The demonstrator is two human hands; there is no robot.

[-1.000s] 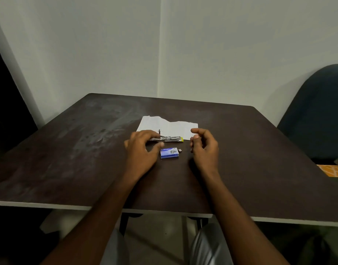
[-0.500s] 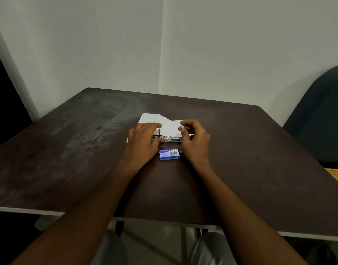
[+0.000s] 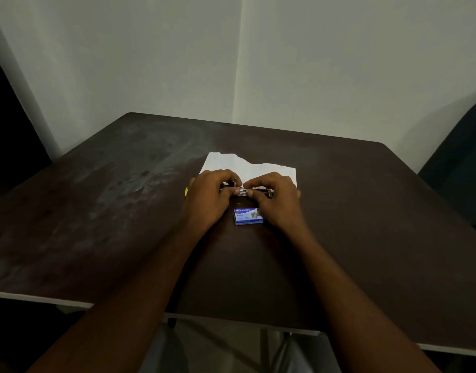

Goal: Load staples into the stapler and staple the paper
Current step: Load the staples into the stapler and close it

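A small metal stapler [image 3: 261, 190] with a yellow end [image 3: 186, 191] lies opened out flat on the dark table [image 3: 96, 224], just in front of a torn white sheet of paper [image 3: 231, 164]. My left hand [image 3: 210, 200] covers the stapler's left part and pinches it. My right hand [image 3: 276, 203] pinches a short silver strip of staples [image 3: 242, 193] over the stapler's middle, fingertips of both hands almost touching. A blue staple box [image 3: 248, 216] rests on the table right below the hands.
The table stands in a corner of two pale walls. A dark blue chair [image 3: 460, 162] is beyond the right edge. The table's near edge has a light rim [image 3: 43, 300], with my knees below it.
My right hand moved left from beside the staple box to the stapler and now meets the left hand's fingertips over the staple strip. The stapler's yellow end now shows at the left.
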